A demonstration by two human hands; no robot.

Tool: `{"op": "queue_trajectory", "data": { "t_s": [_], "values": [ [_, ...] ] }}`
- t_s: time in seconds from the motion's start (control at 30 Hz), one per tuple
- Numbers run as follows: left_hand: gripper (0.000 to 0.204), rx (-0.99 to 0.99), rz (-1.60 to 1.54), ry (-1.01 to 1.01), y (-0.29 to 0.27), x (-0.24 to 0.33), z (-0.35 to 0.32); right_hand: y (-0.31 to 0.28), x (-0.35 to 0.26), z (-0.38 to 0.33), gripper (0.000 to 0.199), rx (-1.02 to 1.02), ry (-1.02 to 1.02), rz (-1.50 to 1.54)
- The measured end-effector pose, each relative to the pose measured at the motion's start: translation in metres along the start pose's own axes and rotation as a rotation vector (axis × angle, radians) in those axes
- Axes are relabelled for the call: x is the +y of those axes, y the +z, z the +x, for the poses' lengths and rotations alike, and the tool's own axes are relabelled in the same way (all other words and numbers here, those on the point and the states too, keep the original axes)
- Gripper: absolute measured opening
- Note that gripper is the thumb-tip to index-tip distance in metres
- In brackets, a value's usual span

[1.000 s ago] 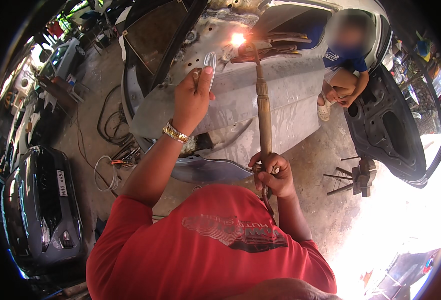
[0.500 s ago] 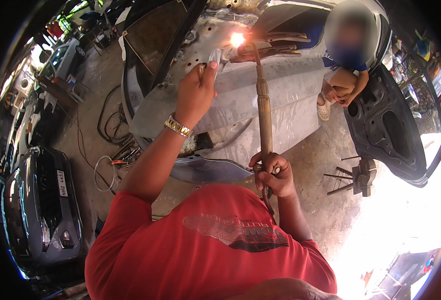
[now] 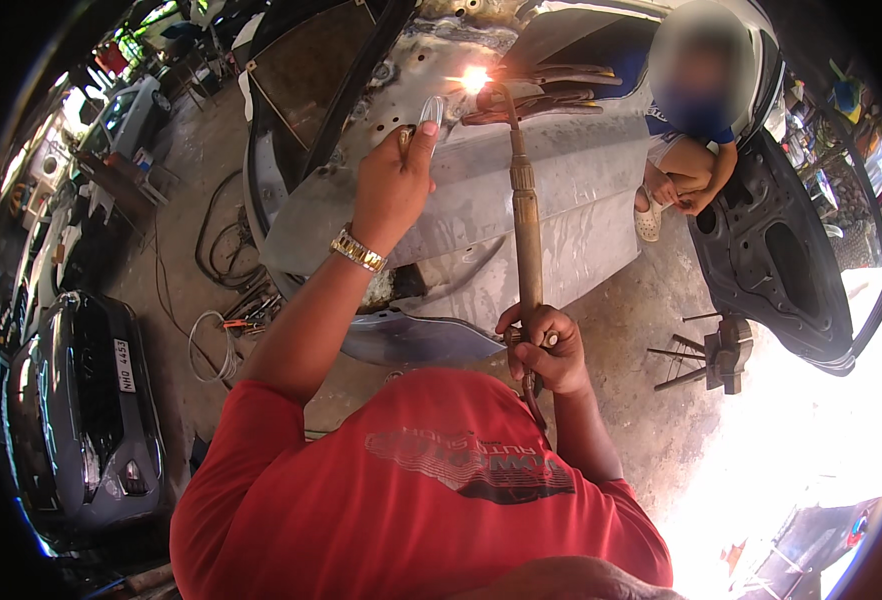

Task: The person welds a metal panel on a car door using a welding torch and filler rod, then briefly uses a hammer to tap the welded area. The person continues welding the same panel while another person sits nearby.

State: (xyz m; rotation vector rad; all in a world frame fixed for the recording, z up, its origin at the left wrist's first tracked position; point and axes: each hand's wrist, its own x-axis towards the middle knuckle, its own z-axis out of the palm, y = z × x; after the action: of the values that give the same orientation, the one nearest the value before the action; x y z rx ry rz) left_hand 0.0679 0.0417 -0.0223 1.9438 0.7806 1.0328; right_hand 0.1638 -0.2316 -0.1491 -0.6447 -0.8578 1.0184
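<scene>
The right grip (image 3: 549,350) clasps a torch (image 3: 527,225), flame (image 3: 476,79) burning ahead at the car body (image 3: 571,185); the left grip (image 3: 393,185) pinches looped wire (image 3: 432,106). Heating seems underway, the remainder unclear.

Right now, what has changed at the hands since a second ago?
The left hand shifted slightly right and up in the picture, carrying the thin, silvery looped wire. Nothing was visibly grasped or released. The right hand still grips the long, brass-coloured metal torch, its bright orange-white flame in about the same place.
</scene>
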Motion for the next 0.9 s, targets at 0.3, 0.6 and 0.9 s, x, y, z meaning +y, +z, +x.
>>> {"op": "queue_trajectory", "data": {
  "t_s": [0.3,0.6,0.9],
  "values": [
    [0.058,0.004,0.002,0.0,0.0011,0.0019,0.0004,0.0018,-0.0011,0.0004,0.021,0.011,-0.001,-0.007],
    [0.057,-0.022,0.025,-0.046,0.0009,0.0066,0.0014,0.0026,-0.0004,0.0001,0.021,0.02,-0.009,-0.003],
    [0.06,0.001,0.007,-0.004,0.0031,0.0042,0.0023,0.0033,-0.0009,0.0003,0.022,0.032,0.014,0.013]
  ]
}}
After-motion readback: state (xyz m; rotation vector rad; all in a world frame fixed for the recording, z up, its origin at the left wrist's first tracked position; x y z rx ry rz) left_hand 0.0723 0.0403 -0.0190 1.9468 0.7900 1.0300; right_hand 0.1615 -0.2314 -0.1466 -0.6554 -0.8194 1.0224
